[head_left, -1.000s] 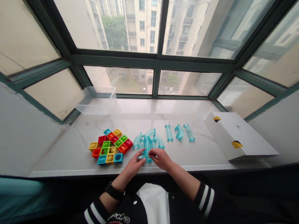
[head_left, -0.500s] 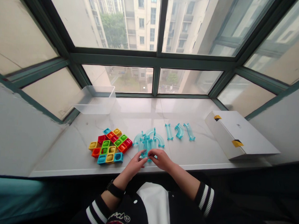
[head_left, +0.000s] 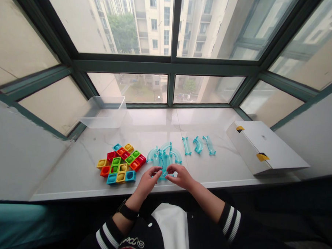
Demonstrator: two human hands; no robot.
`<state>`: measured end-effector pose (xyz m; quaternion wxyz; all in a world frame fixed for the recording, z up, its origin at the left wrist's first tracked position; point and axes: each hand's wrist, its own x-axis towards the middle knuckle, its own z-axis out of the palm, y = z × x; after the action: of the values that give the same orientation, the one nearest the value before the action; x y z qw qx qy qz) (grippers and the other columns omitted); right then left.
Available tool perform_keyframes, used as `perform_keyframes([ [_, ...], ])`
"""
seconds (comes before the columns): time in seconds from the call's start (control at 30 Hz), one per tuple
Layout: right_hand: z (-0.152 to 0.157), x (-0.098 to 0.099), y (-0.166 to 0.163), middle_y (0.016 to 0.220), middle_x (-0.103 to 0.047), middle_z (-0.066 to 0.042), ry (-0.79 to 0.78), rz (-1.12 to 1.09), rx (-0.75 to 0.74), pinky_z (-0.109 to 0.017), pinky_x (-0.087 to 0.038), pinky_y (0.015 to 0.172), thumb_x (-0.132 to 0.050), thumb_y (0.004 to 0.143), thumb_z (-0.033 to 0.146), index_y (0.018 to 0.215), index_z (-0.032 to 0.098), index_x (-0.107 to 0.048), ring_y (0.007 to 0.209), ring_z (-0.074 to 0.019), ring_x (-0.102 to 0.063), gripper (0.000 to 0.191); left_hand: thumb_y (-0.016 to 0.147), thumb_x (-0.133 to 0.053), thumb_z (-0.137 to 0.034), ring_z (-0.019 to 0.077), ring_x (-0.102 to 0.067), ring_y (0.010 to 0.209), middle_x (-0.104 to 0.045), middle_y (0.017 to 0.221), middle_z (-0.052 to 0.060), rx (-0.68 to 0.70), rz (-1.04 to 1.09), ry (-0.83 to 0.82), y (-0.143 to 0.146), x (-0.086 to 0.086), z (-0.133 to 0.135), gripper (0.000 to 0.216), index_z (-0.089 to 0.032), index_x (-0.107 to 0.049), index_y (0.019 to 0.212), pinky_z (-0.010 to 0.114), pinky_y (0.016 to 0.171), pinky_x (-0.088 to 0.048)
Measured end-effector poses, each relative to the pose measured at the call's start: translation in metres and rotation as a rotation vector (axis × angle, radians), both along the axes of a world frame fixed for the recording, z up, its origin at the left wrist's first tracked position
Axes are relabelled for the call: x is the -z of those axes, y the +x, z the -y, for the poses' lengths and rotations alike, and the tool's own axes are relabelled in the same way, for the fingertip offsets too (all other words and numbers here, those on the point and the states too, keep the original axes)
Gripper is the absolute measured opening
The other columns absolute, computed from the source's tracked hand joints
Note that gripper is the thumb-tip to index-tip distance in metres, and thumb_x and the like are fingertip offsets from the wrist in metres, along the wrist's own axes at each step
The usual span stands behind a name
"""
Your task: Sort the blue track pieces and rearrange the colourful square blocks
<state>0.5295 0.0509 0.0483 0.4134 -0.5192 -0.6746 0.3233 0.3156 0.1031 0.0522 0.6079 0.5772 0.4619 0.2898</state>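
A cluster of joined transparent teal track pieces lies on the white marble windowsill, curved arches around a central piece. My left hand and my right hand meet at its lower end, their fingertips pinching the clear plastic. Part of the cluster's lower end is hidden by my fingers. To the right lie loose pieces: a straight track, a curved track and a slightly bent track. Left of my left hand sits a patch of joined coloured square blocks.
A clear plastic box stands at the back left of the sill, against the dark green window frame. A white cardboard box with yellow-black tape lies at the right. A black watch circles my left wrist.
My fingertips have drawn slightly apart at the track cluster. The whole view has shifted a little, with the sill sitting slightly lower and more window showing.
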Motion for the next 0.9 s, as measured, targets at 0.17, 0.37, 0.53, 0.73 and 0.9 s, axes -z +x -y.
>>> perform_keyframes([
  [0.17,0.002,-0.007,0.003,0.099,-0.072,-0.004,0.062,0.063,0.07,-0.033,-0.056,0.085,-0.079,0.087,0.029,0.108,0.023,-0.066,0.09,-0.0195,-0.069,0.025,0.084,-0.074,-0.057,0.0232,-0.068,0.083,-0.072,0.097,0.008,-0.022,0.044,0.021,0.018,-0.01,-0.006,0.045,-0.019,-0.073,0.107,0.031,0.063,-0.055],
  [0.37,0.008,-0.021,0.01,0.101,-0.068,-0.004,0.182,0.106,0.182,-0.035,-0.055,0.088,-0.068,0.094,0.024,0.11,0.025,-0.069,0.094,-0.0202,-0.066,0.016,0.086,-0.072,-0.054,0.0207,-0.067,0.088,-0.07,0.105,0.007,0.007,0.079,0.037,0.044,-0.032,-0.009,0.041,-0.02,-0.07,0.109,0.03,0.068,-0.057],
  [0.53,0.011,-0.018,0.022,0.099,-0.068,-0.005,0.272,0.075,0.304,-0.035,-0.056,0.086,-0.06,0.096,0.017,0.109,0.026,-0.072,0.092,-0.0209,-0.066,0.019,0.087,-0.072,-0.05,0.018,-0.066,0.086,-0.069,0.108,0.007,0.052,0.113,0.016,0.07,-0.036,-0.013,0.042,-0.02,-0.069,0.115,0.027,0.065,-0.056],
  [0.73,0.014,-0.012,0.053,0.102,-0.069,-0.006,0.289,0.077,0.464,-0.035,-0.058,0.082,-0.059,0.1,0.019,0.111,0.026,-0.073,0.09,-0.0212,-0.068,0.019,0.089,-0.069,-0.043,0.018,-0.064,0.092,-0.059,0.127,0.012,0.147,0.09,0.124,0.108,-0.029,-0.018,0.048,-0.021,-0.069,0.132,0.028,0.063,-0.06],
  [0.9,0.018,-0.012,0.083,0.103,-0.07,-0.006,0.312,0.095,0.549,-0.034,-0.059,0.082,-0.058,0.101,0.02,0.111,0.026,-0.074,0.088,-0.0202,-0.068,0.02,0.092,-0.067,-0.04,0.0184,-0.064,0.095,-0.054,0.125,0.012,0.253,0.089,0.175,0.138,-0.028,-0.022,0.049,-0.021,-0.067,0.137,0.029,0.065,-0.063],
])
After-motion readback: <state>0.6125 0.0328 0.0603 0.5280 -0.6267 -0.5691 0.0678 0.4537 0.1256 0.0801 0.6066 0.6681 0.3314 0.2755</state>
